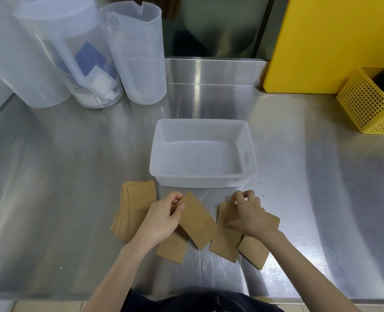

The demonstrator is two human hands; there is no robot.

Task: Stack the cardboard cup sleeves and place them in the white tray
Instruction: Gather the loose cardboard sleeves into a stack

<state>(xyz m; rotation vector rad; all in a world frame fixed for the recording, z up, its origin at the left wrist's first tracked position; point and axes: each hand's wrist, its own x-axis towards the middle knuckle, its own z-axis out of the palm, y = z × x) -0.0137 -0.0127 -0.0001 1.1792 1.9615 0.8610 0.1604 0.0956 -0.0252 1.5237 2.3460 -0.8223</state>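
Both hands are down at the near edge of the steel counter [62, 165]: the left hand [161, 218] pinches one tilted cardboard sleeve [197, 221] between thumb and fingers, while the right hand [249, 216] presses curled fingers onto another sleeve [226, 242] lying flat, with two more loose sleeves [172, 248] beside them. Just left sits a fanned stack of sleeves [134, 208], and right behind it all the white tray [203, 152] stands with nothing in it. Further back, clear plastic jugs [137, 52] far left, a yellow basket [371, 104] far right.
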